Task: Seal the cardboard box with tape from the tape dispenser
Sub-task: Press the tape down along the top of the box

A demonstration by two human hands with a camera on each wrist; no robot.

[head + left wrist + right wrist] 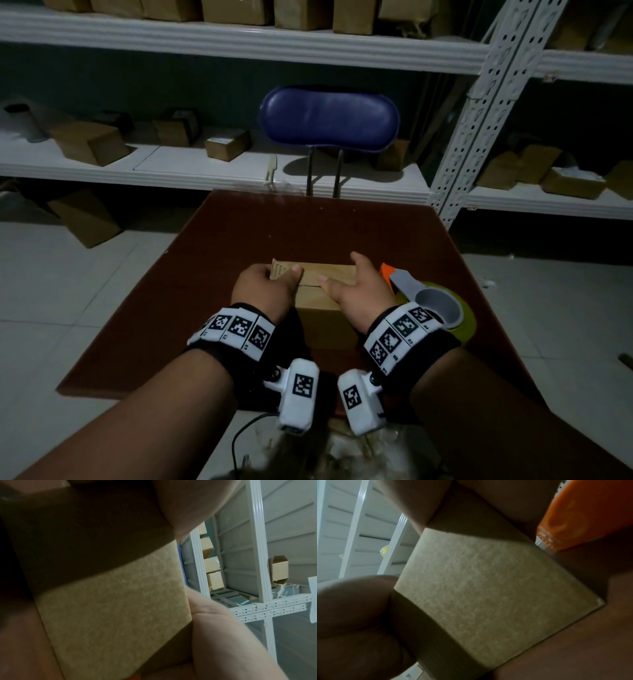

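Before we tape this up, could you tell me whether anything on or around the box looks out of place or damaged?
One thing: on the cardboard box, a flap at the far left corner still sticks up under the left hand, its corrugated edge showing. The tape dispenser lies untouched beside the right hand.

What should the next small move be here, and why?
Probably the right hand should leave the cardboard box and reach for the tape dispenser lying just to its right on the table. Both hands rest on the flaps, which look closed with a bare seam, and the left hand can hold them down.
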